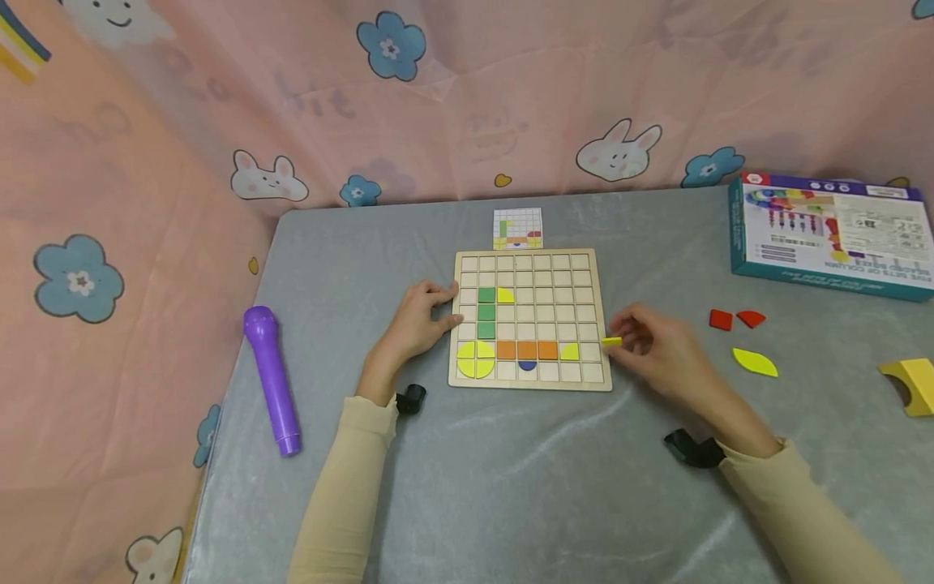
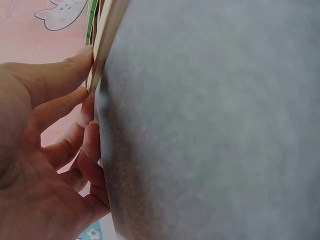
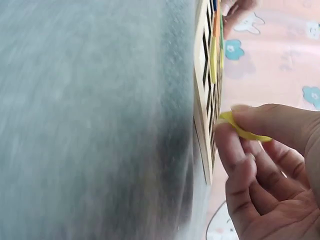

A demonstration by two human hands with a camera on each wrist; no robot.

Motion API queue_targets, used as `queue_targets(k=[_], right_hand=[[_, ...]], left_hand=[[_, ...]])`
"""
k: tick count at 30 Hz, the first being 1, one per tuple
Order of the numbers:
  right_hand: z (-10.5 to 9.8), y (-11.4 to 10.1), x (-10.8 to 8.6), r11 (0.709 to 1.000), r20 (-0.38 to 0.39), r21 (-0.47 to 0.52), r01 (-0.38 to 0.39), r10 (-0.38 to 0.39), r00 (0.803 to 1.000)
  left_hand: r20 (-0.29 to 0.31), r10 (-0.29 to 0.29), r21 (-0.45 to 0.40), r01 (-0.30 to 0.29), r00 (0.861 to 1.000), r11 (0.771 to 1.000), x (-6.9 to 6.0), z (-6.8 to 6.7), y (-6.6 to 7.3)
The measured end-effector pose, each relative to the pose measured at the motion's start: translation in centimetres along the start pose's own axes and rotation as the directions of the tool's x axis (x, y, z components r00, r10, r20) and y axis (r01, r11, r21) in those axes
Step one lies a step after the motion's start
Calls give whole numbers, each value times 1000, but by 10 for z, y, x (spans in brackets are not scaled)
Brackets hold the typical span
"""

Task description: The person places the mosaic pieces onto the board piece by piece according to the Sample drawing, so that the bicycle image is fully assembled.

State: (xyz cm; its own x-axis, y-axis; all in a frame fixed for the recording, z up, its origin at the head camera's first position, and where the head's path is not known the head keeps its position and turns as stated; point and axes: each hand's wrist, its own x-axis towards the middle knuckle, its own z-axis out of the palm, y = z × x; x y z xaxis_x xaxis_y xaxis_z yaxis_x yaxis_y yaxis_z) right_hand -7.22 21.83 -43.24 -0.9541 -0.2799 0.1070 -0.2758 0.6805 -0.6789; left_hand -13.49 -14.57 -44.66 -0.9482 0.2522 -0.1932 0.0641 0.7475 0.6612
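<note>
A wooden grid board (image 1: 528, 385) lies on the grey table, bearing green and orange squares, yellow pieces and a blue half-circle. The left hand (image 1: 419, 324) touches its left edge with thumb and fingers; in the left wrist view the left hand (image 2: 55, 135) holds the board's edge (image 2: 102, 50). Just off the board's right edge, the right hand (image 1: 660, 353) pinches a yellow piece (image 1: 611, 341). The right wrist view shows that yellow piece (image 3: 245, 132) between thumb and index finger of the right hand (image 3: 275, 170).
A pattern card (image 1: 517, 228) lies behind the board. To the right are two red pieces (image 1: 721, 319), a yellow leaf-shaped piece (image 1: 755, 362), a yellow arch block (image 1: 912, 385) and a box (image 1: 810, 235). A purple microphone (image 1: 273, 381) lies at the left.
</note>
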Motion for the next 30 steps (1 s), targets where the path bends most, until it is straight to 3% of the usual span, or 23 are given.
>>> queue_targets(k=[7,12,15,23,30], right_hand=[[7,-5,8,1000,121,-7,-30,31,992],[12,-6,13,1000,164,-31,-3,8,986],[15,-6,15,999,182,-26,-35,39,983],[14,-7,15,990,147,-27,-135,138,980],[0,12,-8,982,93,-92,-164,173,981]], left_hand=[[0,-7,-5,7,1000,1000,0,0,0],[-1,-8,-9,8,1000,1000,1,1,-1],[-6,-5,-11,5,1000,1000,1,2,-1],[-9,4,-12,-4,1000,1000,0,1,-1],[-7,5,-7,-5,1000,1000,0,1,-1]])
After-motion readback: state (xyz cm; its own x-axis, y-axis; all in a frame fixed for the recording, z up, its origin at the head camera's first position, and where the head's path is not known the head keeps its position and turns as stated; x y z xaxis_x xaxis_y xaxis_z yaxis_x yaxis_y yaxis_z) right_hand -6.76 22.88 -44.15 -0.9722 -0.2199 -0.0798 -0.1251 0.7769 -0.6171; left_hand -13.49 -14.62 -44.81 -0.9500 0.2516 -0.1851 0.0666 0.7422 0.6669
